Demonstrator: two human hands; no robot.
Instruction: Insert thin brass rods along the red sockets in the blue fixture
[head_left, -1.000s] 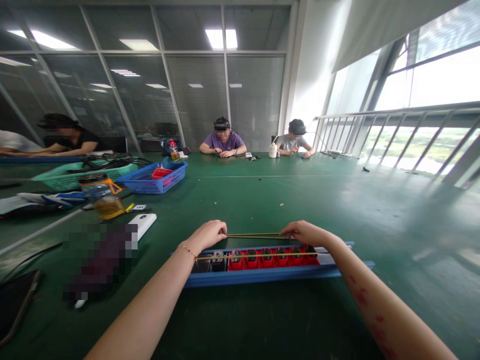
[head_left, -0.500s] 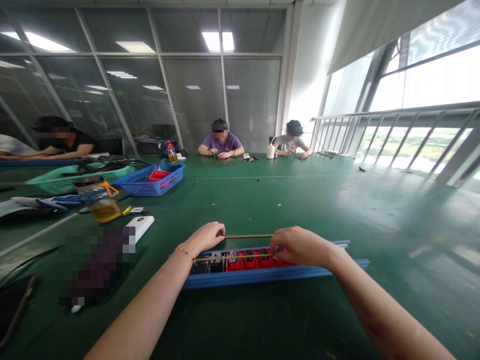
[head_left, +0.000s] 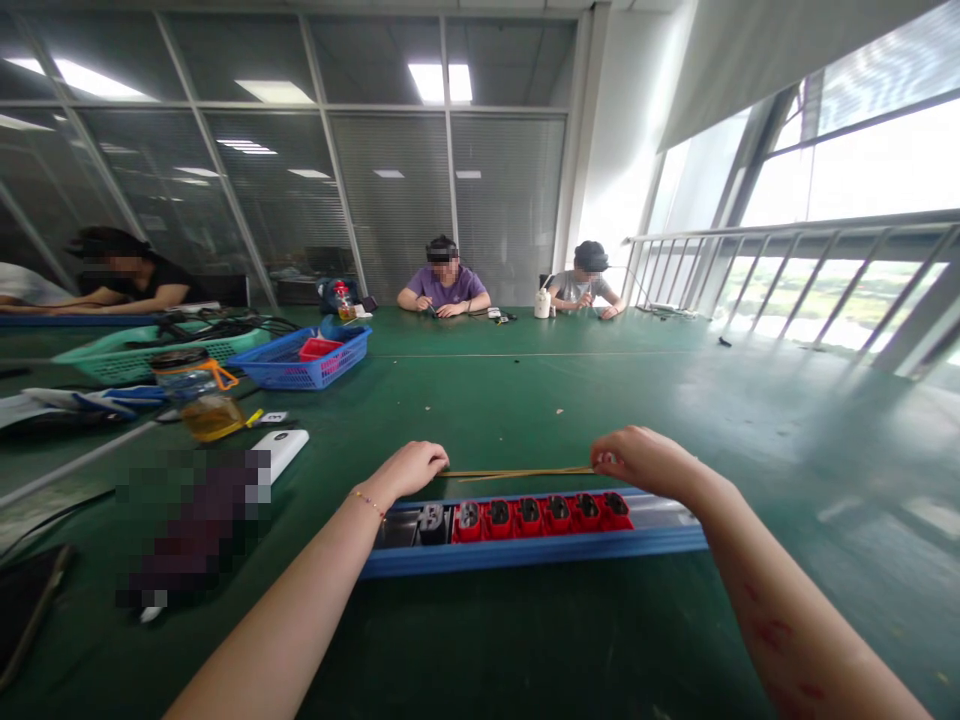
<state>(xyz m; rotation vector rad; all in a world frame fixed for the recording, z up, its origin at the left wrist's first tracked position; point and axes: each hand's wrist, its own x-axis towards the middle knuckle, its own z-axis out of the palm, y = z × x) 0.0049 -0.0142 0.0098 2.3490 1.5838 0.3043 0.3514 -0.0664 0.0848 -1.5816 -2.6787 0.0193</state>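
Thin yellowish sticks (head_left: 517, 472) lie nearly level just behind a blue tray (head_left: 540, 556). Their left end is pinched in my left hand (head_left: 421, 466), and the fingers of my right hand (head_left: 626, 456) close on the right end. In the tray stands a row of several red blocks with dark tops (head_left: 529, 516), with a black block (head_left: 433, 524) at its left end. The right part of the tray shows a bare silvery bottom, partly covered by my right forearm.
To the left are a blue basket (head_left: 300, 372), a green basket (head_left: 112, 362), a jar of amber liquid (head_left: 210, 412), a white device (head_left: 283, 455) and a phone (head_left: 30, 610). People sit at the table's far side, one in a purple shirt (head_left: 450, 288).
My right hand has moved right and slightly up, off the red blocks. The stick that lay across the tray is now behind it, close to the other one.
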